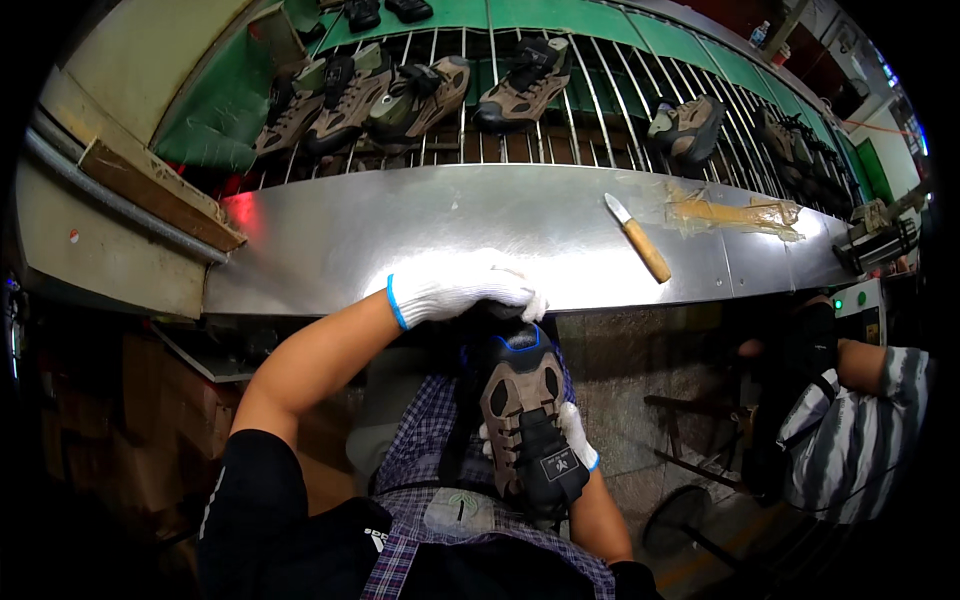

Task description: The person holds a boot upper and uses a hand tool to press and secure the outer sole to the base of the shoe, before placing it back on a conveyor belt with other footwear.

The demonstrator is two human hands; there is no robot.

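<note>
Beyond the steel counter [350, 240], on a rack of metal rods [600, 90], brown-and-black shoes [525, 90], some clustered, others well apart; seem set there for easy reach across the counter. On the counter, a wooden-handled knife [643, 245], handle angled toward the near edge, blade away, probably for a safe pick-up. Toward the counter's right end, brownish tape [730, 212] stuck flat, perhaps over a worn spot. Past that end, nearer than the counter, a co-worker in striped clothing [855, 430].

Just below the counter's near edge, over a checked apron [410, 440], one held shoe [525, 400], toe apparently toward the counter, laced upper facing up. Below the counter, right hand [577, 435] in a white glove, grip closed around the shoe from underneath, glove visible along both flanks; likely bears the weight and steadies the upper. At the counter's near edge, by the toe, gloved left hand [490, 295], fingers curled, grip partly hidden; cannot tell whether pinching the toe, something dark, or nothing.
</note>
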